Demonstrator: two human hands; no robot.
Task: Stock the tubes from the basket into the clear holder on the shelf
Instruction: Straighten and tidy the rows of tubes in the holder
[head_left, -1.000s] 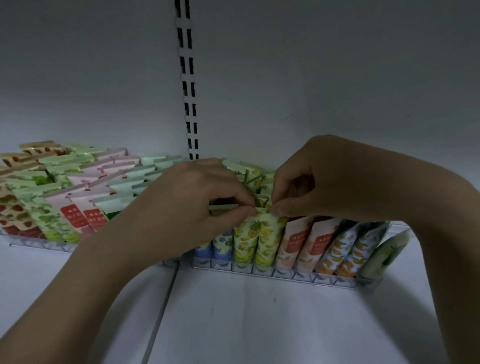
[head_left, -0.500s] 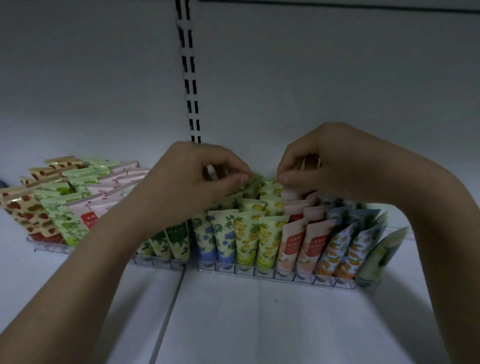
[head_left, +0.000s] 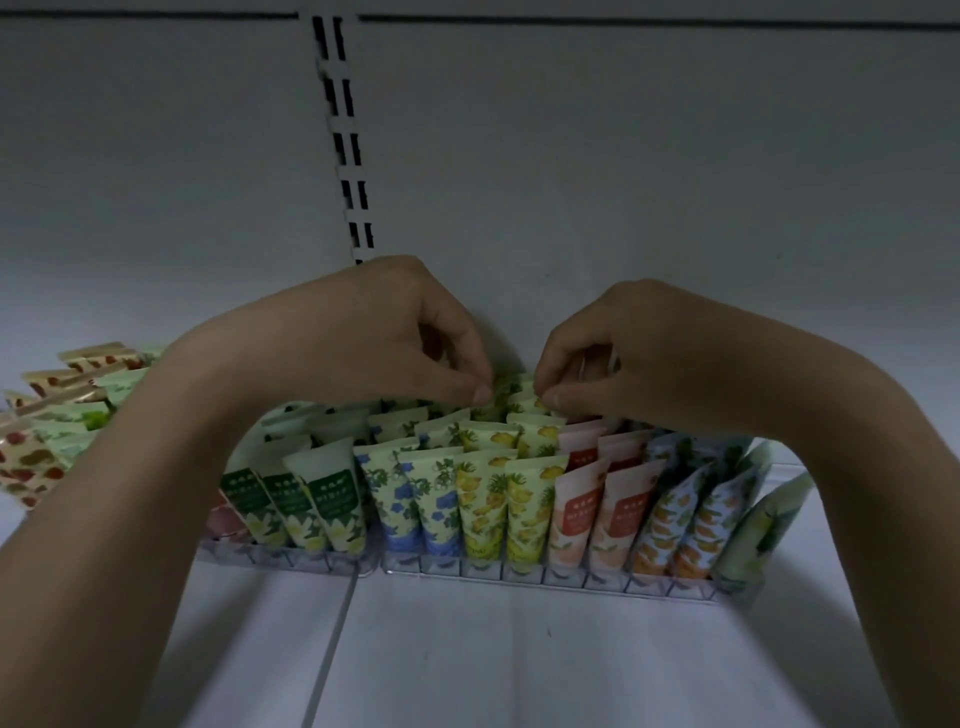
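The fingers (head_left: 480, 392) of the left hand (head_left: 374, 338) are curled, thumb and forefinger tips drawn together over the crimped tops of the yellow lemon-print tubes (head_left: 511, 499), far back in their row near the shelf's rear edge; whether they truly nip a tube end cannot be told, as the tips hide the contact. The right hand (head_left: 639, 353) mirrors it just beside, its thumb and curled forefinger closed down at the top of the same yellow row — a pale tube edge seems to sit under the thumb tip, but the hold itself is not plain. Both forearms reach in from the front corners of the white shelf (head_left: 519, 654). The clear holder (head_left: 545, 574) stands along the middle of the shelf, its low front wall parted into small slots, with tubes leaning back in rows: green flower-print tubes (head_left: 332, 499) toward the left, then blue-flower tubes (head_left: 415, 499), the yellow ones, pink tubes (head_left: 597, 514), orange-fruit tubes (head_left: 691, 519), and a pale green tube (head_left: 763, 514) at the right end. Further left, behind the left forearm, more tubes (head_left: 36, 457) with red and green prints lie in rows. A slotted upright (head_left: 345, 140) runs up the grey back panel — the light is dim throughout
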